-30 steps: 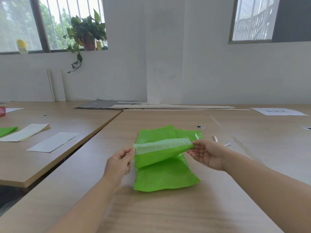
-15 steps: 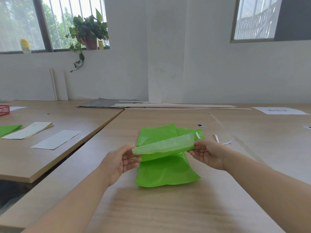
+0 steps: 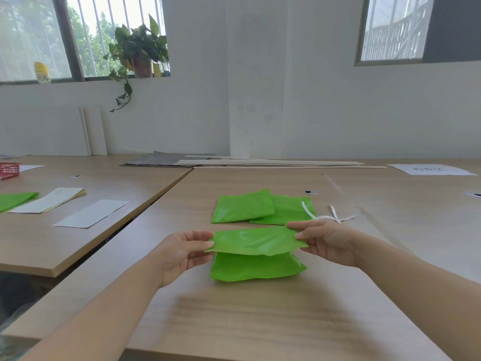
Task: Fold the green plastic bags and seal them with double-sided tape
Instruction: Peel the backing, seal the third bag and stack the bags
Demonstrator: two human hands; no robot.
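Observation:
A green plastic bag lies on the wooden table in front of me, its top flap folded toward me and held just above the lower half. My left hand pinches the flap's left edge. My right hand pinches its right edge. Two folded green bags lie overlapping farther back. White tape backing strips lie to their right.
A second table stands to the left across a gap, with paper sheets, a green bag and a red basket. Long strips and a grey sheet lie at the back. A white paper lies far right.
The flap has been brought down from its raised, curled position toward me over the bag's lower half. Both hands came lower and nearer with it, uncovering the two folded bags behind.

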